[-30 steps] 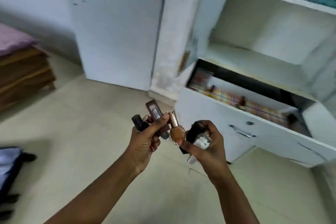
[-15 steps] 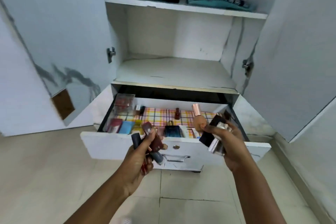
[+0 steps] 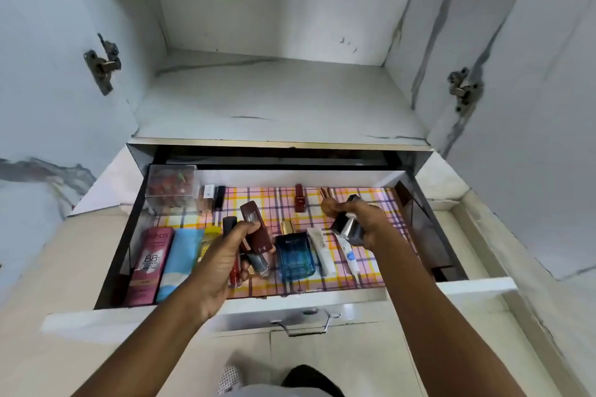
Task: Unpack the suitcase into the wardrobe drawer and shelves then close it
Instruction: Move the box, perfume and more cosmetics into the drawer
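Both hands hover over the open drawer at frame centre: the left hand grips several lipsticks, the right hand clutches bottles. Best lowered onto bare checked liner at right, released singly beside the blue bottle

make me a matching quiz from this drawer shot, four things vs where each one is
Things:
1. blue bottle
2. pink BB tube
3. clear box
4. dark red case

Places:
A. drawer's back left corner
B. gripped in the left hand
C. along the drawer's left side, at the front
D. front middle of the drawer, between the two hands

Pairs: 1-D, 2-C, 3-A, 4-B
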